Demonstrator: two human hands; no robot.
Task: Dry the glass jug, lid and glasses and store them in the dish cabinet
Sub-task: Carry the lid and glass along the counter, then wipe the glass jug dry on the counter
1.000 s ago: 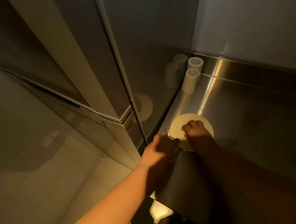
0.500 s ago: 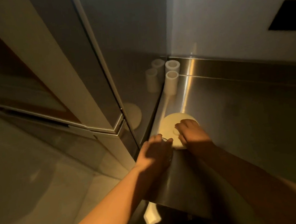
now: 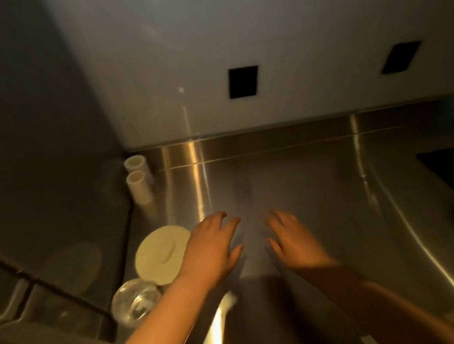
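Steel table [image 3: 293,180] fills the centre and lower frame, brushed, with bright glare streaks. Pale wall [image 3: 288,33] across the top, two black rectangular cutouts [image 3: 243,82] in it at upper centre and upper right. Dark glossy panel [image 3: 26,126] down the left side, faintly mirroring what stands on the table. Dark object at the right edge, too dim to identify.

Both forearms enter from the bottom and reach forward over the table. Left hand [image 3: 211,250] at centre, palm down, fingers spread and loosely extended; grip empty, holding nothing. Right hand [image 3: 293,238] just beside it, apart from it, same pose: palm down, fingers splayed, grip empty. Fingertips blurred. Cannot tell whether either palm touches the steel.

Round cream lid [image 3: 160,255] lies flat on the table, lower left of centre; the left wrist overlaps its right edge. Clear glass [image 3: 134,302] stands upright just below the lid, beside the left forearm, near the table's left edge.

Two pale cylindrical cups [image 3: 138,180] stand upright, one behind the other, in the back left corner of the table against the dark panel, well apart from the hands.
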